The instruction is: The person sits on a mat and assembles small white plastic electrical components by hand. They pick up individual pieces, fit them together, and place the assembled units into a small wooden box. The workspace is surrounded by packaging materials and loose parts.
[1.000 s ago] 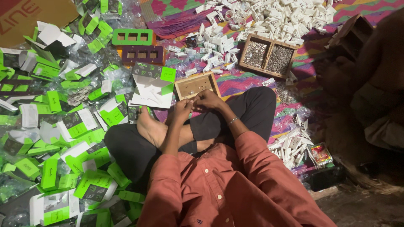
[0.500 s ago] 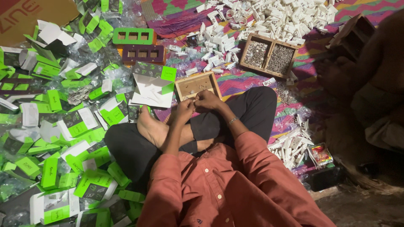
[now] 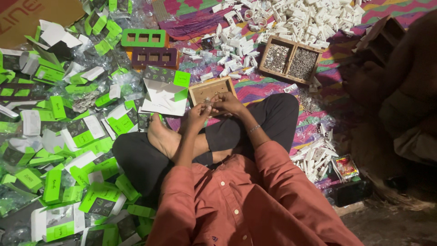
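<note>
To my left, green-and-white cartons strewn everywhere | ahead, green frame beside purple frame | white plastic parts heaped up top | two-compartment wooden tray of small metal bits | patterned mat under me

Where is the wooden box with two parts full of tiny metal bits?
In the head view, the two-part wooden box lies on the patterned mat, up and right of the hands, just below the pile of white plastic pieces.
</note>
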A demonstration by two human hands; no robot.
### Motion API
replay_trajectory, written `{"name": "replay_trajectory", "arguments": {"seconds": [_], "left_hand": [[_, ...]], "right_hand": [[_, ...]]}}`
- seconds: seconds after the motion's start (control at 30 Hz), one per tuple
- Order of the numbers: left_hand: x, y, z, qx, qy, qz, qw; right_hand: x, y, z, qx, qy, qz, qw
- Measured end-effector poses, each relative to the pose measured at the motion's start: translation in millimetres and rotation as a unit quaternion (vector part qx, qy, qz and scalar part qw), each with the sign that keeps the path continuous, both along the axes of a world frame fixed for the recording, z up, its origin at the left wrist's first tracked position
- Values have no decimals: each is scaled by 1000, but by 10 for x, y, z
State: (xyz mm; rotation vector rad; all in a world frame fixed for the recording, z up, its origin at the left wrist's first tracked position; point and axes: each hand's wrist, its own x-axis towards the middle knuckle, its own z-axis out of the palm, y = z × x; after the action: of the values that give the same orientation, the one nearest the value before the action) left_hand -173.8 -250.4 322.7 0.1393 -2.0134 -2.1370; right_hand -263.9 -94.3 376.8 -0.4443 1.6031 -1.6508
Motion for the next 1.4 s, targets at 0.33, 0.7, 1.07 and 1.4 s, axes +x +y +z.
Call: {"name": "replay_trajectory", "arguments": {"seconds": [0.33,0.7,1.07,1.4], "left_hand": [[-55,-64,-4,-103,-66,54,991],[-121,-173,71,-161,-67,27,984],[-131,-271,69,7,-77,-40,996],[-209,-246,56,-4,-68,49,996]], "right_hand": [[-22,-94,0,10,23,63,998],[-92,-201,149,12,24,62,998],[-84,-235,204,58,47,46,996],[-94,-241,208,76,11,-24,997]]}}
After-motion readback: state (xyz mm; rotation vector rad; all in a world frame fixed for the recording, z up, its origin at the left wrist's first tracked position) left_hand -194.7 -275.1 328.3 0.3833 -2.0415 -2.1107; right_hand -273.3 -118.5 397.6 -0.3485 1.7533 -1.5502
